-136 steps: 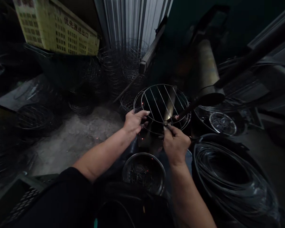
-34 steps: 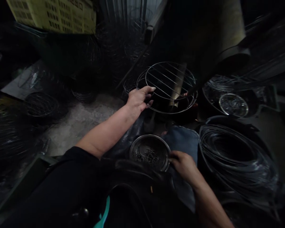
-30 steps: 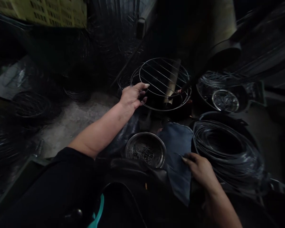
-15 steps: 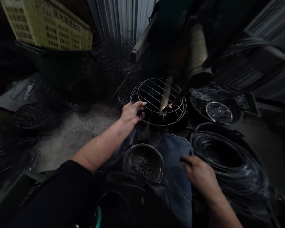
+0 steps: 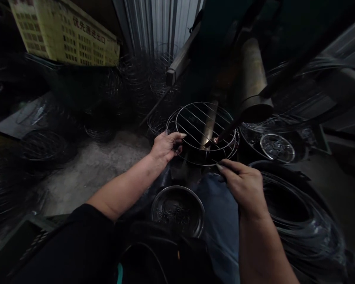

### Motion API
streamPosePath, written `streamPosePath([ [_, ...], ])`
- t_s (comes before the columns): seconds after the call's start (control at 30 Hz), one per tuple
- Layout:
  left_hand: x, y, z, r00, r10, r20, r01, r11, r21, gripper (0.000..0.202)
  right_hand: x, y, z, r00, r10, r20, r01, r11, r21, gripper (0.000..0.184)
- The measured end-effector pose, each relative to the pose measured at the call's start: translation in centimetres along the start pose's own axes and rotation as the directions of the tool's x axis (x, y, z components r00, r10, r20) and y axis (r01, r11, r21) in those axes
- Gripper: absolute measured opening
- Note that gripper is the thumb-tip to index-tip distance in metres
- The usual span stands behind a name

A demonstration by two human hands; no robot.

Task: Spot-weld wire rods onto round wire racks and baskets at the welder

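Observation:
A round wire rack (image 5: pixel 205 132) with parallel bars sits under a dark welding arm (image 5: pixel 225 134) whose tip touches the bars. My left hand (image 5: pixel 165 146) grips the rack's left rim, fingers curled round the wire. My right hand (image 5: pixel 242 183) is raised just below the rack's near right rim, fingers pinched together on something thin that I cannot make out. Below the hands a metal bowl (image 5: pixel 177 211) holds several short wire pieces.
A large coil of dark wire (image 5: pixel 298 221) lies at the right. A second small bowl (image 5: pixel 277 146) sits behind it. Stacked wire racks (image 5: pixel 41 148) stand on the concrete floor at the left and back. A yellow crate (image 5: pixel 65 33) is at the upper left.
My right hand left the rack, dropped to the bowl and the wire coil, then rose back toward the rack's near rim. My left hand kept its grip on the rack.

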State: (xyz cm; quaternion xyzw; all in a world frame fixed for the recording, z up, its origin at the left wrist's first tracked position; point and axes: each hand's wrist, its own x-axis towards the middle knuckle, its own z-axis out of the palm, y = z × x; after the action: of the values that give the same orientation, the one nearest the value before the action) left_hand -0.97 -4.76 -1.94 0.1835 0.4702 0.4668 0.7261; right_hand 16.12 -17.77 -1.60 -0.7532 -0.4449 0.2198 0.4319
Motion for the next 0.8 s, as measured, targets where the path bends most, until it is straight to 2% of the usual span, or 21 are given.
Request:
streamPosePath([
  [0.07,0.0,-0.1,0.1,1.0,-0.006,0.019,0.006,1.0,0.011,0.042,0.3,-0.1,0.5,1.0,0.008,-0.028,-0.007,1.0,0.01,0.034],
  [0.2,-0.2,0.0,0.4,0.999,-0.001,0.041,0.0,1.0,0.017,0.042,1.0,-0.4,2.4,0.992,-0.059,-0.107,0.056,0.998,-0.026,0.032],
  [0.33,0.2,0.2,0.4,0.999,0.004,0.034,-0.005,1.0,0.016,0.04,0.9,0.2,4.0,0.979,-0.014,-0.203,0.044,0.989,0.144,0.034],
  [0.53,1.3,0.2,0.6,0.999,-0.008,0.043,0.007,1.0,0.022,0.044,0.0,0.2,5.3,0.947,0.092,-0.308,0.048,0.906,0.42,0.025],
  [0.8,2.0,0.7,1.0,0.998,-0.034,0.044,0.032,0.999,0.038,0.044,0.3,0.5,6.4,0.918,0.061,-0.391,0.125,0.893,0.433,0.023],
])
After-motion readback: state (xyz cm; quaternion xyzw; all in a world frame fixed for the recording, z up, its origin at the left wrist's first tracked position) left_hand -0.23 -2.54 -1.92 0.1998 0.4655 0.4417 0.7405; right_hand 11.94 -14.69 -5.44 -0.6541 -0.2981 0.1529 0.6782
